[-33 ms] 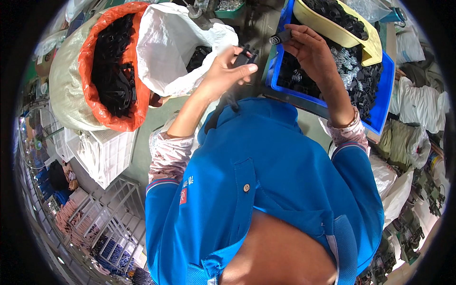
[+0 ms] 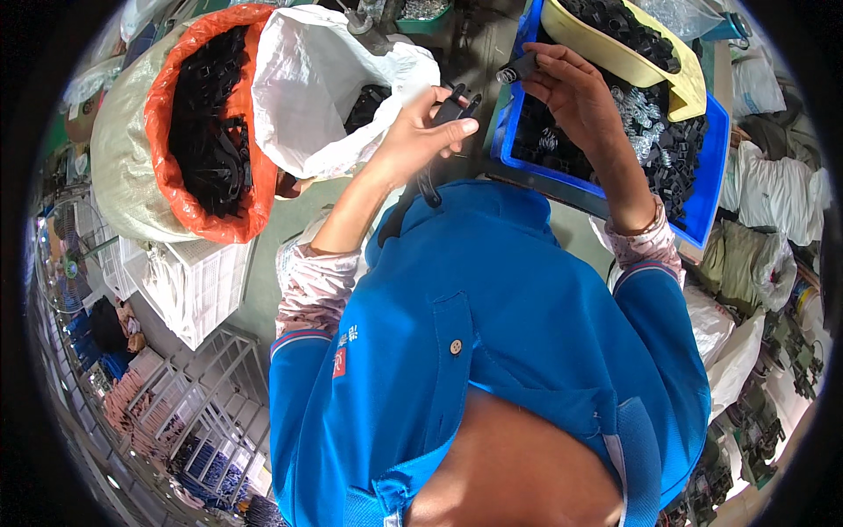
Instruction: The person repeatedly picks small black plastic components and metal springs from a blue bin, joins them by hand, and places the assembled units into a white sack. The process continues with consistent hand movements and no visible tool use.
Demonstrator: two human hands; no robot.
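Note:
My left hand [image 2: 413,136] is closed around a long black plastic part [image 2: 450,111]. Two prongs stick up from its top between thumb and fingers, and a curved lower end [image 2: 428,190] hangs below the palm. At the left edge of the blue tray, my right hand [image 2: 571,81] pinches a small black plastic piece [image 2: 525,65] between thumb and fingertips. A metal coil spring [image 2: 507,76] protrudes from that piece's left end. The two hands are apart. Beneath the right hand, the blue tray [image 2: 722,171] holds loose springs [image 2: 646,123] and small black pieces [image 2: 680,162].
A yellow container [image 2: 689,98] of black parts rests on the blue tray. To the left stand an open white bag [image 2: 294,97] and a sack with an orange liner [image 2: 250,206], both with black parts inside. A white plastic crate [image 2: 206,281] sits below the sack.
The long black part has shifted slightly in my left hand, and its curved lower end shows more clearly. My right hand is almost still.

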